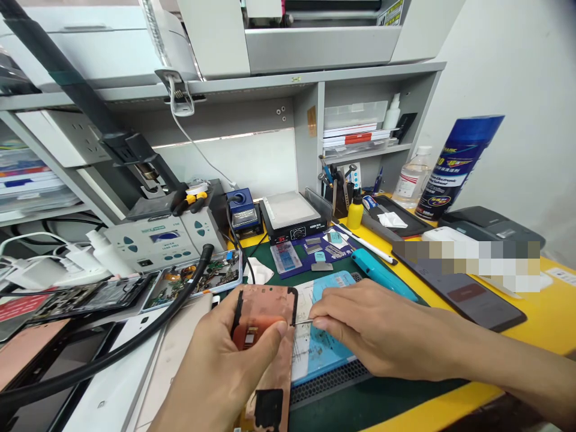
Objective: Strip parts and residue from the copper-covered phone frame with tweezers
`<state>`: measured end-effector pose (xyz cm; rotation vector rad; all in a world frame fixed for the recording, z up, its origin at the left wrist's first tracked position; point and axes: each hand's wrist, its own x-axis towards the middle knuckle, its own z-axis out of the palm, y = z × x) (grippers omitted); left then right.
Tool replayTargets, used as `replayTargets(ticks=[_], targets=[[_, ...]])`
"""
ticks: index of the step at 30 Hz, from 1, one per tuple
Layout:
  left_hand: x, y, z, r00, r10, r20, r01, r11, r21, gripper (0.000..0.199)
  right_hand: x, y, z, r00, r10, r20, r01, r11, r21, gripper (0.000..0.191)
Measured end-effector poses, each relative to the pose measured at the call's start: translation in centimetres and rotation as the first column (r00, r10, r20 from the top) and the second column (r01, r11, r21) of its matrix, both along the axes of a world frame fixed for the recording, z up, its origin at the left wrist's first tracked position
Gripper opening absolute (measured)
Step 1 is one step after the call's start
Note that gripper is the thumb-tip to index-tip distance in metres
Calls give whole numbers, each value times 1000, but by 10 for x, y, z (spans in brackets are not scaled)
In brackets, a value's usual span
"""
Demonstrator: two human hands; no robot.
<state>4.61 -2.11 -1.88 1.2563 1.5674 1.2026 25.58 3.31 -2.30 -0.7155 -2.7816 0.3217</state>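
A copper-coloured phone panel (276,300) with black patches along its edges is gripped by my left hand (229,354), the thumb lying across its face. My right hand (378,324) pinches a thin metal tool (303,322), whose tip meets the right edge of the panel near its upper corner. Under my right hand lies a blue and white pad (335,281) with dark smudges, on a dark perforated plate (330,381). The panel's lower end runs out of view at the bottom.
A black hose (171,318) arcs over phones and a tray of circuit parts (193,279) at left. Behind are a soldering station (164,240), a heating plate (292,210) and blades. To the right lie a teal tool (382,274), a phone (459,285) and a spray can (459,168).
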Motion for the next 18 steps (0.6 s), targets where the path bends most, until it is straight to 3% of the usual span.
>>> replayTargets(ticks=[10,18], targets=[[-2,0,-5,996,-27,-88,28,1000,8,25,-2,-3,-8,1000,0,27,-3,995,100,20],[-7,3,-3,999,-48,-16,47,997,-53,23,-6,-4,-18,997,22,-74,4,943,333,25]])
